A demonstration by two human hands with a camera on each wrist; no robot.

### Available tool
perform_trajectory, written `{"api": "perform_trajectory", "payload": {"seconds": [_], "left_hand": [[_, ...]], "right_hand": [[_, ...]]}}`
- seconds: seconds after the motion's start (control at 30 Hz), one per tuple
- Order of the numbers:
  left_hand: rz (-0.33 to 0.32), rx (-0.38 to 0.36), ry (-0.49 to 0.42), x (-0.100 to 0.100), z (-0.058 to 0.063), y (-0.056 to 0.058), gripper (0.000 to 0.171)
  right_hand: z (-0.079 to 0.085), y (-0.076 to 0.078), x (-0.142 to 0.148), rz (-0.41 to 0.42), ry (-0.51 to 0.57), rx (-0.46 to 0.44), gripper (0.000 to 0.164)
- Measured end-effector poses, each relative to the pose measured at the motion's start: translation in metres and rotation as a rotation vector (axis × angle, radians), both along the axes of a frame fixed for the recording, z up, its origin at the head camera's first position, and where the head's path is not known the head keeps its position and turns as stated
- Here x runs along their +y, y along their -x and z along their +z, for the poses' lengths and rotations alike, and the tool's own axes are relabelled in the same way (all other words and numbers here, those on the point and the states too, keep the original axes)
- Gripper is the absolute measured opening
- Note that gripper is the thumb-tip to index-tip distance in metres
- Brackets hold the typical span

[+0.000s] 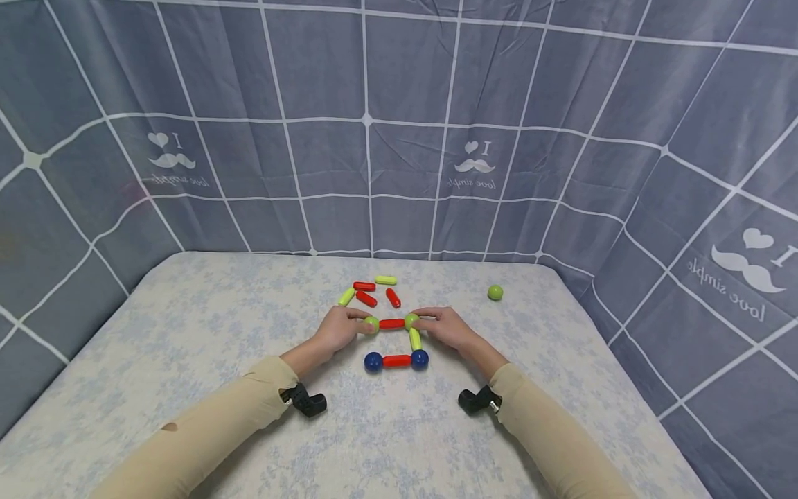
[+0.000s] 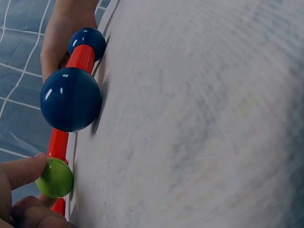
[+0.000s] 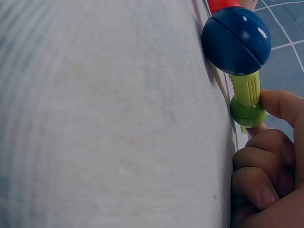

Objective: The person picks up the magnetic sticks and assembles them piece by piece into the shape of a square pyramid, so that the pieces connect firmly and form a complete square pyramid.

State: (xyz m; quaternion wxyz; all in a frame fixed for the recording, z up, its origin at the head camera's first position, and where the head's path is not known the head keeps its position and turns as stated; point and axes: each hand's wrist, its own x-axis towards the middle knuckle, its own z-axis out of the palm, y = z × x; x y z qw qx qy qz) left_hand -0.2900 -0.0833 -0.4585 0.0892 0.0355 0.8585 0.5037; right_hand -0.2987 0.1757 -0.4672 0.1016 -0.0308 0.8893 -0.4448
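In the head view, my left hand (image 1: 339,328) pinches a green ball (image 1: 371,324) at the left end of a red rod (image 1: 392,324). My right hand (image 1: 447,328) grips another green ball (image 1: 411,321) at that rod's right end. From this second ball a yellow-green rod (image 1: 415,339) runs toward me to a blue ball (image 1: 420,360). A nearer red rod (image 1: 396,361) links it to a second blue ball (image 1: 373,362) on the left. In the right wrist view, thumb and forefinger are at the green ball (image 3: 248,114), the other fingers curled.
Behind the hands lie several loose rods, among them a red rod (image 1: 393,298) and a yellow-green rod (image 1: 386,280). A loose green ball (image 1: 495,292) sits toward the back right of the cloth-covered table (image 1: 249,443). A grey curtain (image 1: 405,166) hangs behind the table.
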Motion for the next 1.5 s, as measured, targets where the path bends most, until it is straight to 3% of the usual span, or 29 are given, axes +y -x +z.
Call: {"api": "perform_trajectory", "payload": {"seconds": [0.13, 0.3, 0.43, 0.7, 1.07, 1.5], "left_hand": [[0.031, 0.018, 0.007, -0.002, 0.002, -0.005, 0.049], [0.071, 0.01, 0.012, -0.006, 0.006, -0.018, 0.036], [0.007, -0.01, 0.056, -0.007, 0.009, -0.032, 0.026], [-0.114, -0.027, 0.133, 0.001, 0.007, -0.053, 0.024], [-0.127, -0.015, 0.132, 0.003, 0.01, -0.057, 0.017], [-0.104, -0.044, 0.11, -0.012, 0.007, -0.042, 0.023]], "right_hand": [[-0.002, 0.001, 0.0, 0.004, -0.002, -0.001, 0.04], [-0.001, 0.0, -0.001, 0.011, -0.013, 0.005, 0.041], [0.002, 0.0, -0.001, 0.011, -0.002, 0.0, 0.041], [0.002, 0.002, -0.002, 0.02, -0.01, 0.011, 0.04], [0.006, -0.002, 0.0, 0.018, -0.063, 0.023, 0.042], [0.011, -0.019, 0.005, 0.069, -0.147, 0.074, 0.027]]}}
